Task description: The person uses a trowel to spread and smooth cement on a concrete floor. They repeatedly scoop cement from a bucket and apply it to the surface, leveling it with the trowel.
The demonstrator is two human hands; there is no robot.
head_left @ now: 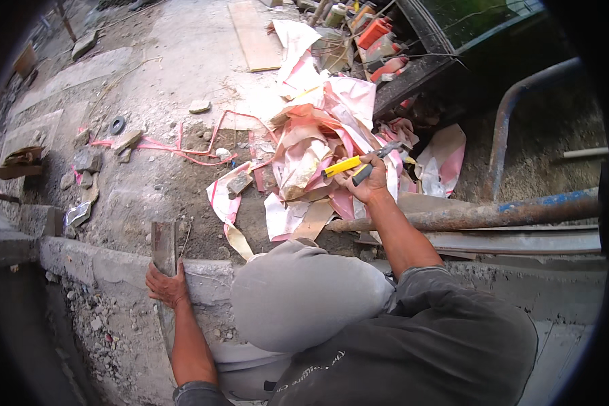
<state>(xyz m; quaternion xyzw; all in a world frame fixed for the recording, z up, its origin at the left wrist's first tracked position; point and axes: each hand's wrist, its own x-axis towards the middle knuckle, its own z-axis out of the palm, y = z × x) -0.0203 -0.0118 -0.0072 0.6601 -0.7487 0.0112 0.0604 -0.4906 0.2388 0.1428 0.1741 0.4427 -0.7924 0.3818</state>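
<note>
My right hand (372,181) is closed on a yellow-and-black tool (343,166). A straight yellow bar and a dark handle stick out of the grip, and a grey metal end shows past the fingers. I cannot tell whether it is one tool or two. That hand is over a heap of crumpled pink-and-white sheeting (304,145). My left hand (167,284) is wrapped round a narrow, dirty, flat strip (164,243), which lies across a low concrete edge (206,281). Part of the strip is hidden under the hand and forearm. My knee in grey cloth (304,298) is raised between the arms.
On the right are a rusty, blue-stained pipe (480,215) and a bent metal tube (504,128). Red and pale bottles (375,34) lie beside a dark frame at the back. A board (256,34) lies on the concrete. Stones (86,160) and pink tape (149,144) litter the left ground.
</note>
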